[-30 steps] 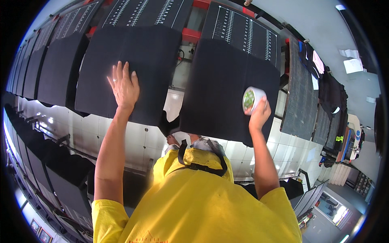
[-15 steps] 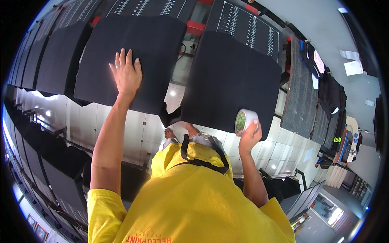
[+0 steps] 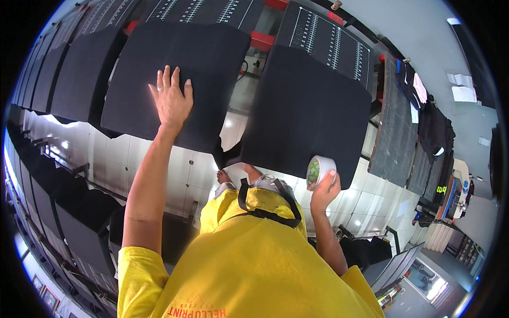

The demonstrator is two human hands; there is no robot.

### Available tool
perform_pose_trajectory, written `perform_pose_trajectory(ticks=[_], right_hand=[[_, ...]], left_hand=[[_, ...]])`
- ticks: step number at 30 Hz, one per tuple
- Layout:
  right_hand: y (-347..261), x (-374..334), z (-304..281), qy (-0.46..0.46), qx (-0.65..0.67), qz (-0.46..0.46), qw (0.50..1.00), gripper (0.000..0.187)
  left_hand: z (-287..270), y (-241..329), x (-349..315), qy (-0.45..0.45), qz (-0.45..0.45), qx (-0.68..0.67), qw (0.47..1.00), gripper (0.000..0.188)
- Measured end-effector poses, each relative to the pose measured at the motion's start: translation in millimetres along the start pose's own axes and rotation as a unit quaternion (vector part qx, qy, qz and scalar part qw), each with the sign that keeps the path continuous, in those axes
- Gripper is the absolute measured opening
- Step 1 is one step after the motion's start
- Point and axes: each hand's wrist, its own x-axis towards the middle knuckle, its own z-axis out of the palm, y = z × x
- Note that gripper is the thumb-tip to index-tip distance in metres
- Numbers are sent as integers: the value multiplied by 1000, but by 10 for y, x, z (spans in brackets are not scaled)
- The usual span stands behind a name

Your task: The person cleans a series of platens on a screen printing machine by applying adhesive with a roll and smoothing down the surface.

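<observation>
My left hand (image 3: 174, 103) lies flat with fingers spread on black cloth (image 3: 132, 98) that covers a board in front of me. A ring is on one of its fingers. To the right, a second board carries another piece of black cloth (image 3: 307, 111). Over that cloth's near right corner, my right hand (image 3: 324, 193) is closed around a white tape roll (image 3: 324, 168). The roll is tilted, and its green-and-white patterned inside faces left. My right fingers are partly hidden behind the roll.
White ruler-like marks show on the bare far end of the right board (image 3: 328, 37). More cloth-covered boards (image 3: 74, 79) line up at the left. A worn dark board (image 3: 395, 127) and dark garments (image 3: 435, 127) are at the right. Behind runs another row of boards (image 3: 79, 222) over a tiled floor (image 3: 175, 164).
The view has shifted slightly. My left hand stays flat on the cloth. My right hand and the tape roll sit a little nearer to me in the picture, with the same grip.
</observation>
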Motion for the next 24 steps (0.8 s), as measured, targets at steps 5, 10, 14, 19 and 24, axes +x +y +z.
perform_pose_trajectory(ticks=[5,10,14,19,24], right_hand=[[-163,527,254,-3,-17,-32,999,42],[-137,739,242,-18,-20,-26,999,43],[-65,333,149,-10,-12,-16,1000,45],[-102,489,240,-14,-41,-23,999,47],[-222,874,419,-14,-27,-24,999,48]], left_hand=[[-35,26,-2,6,-1,-15,1000,54],[-19,-16,20,13,3,-32,999,52],[-18,-2,24,-3,-14,-19,1000,50],[-45,7,12,6,-1,-20,1000,50],[-40,-13,10,-3,-5,-17,1000,49]])
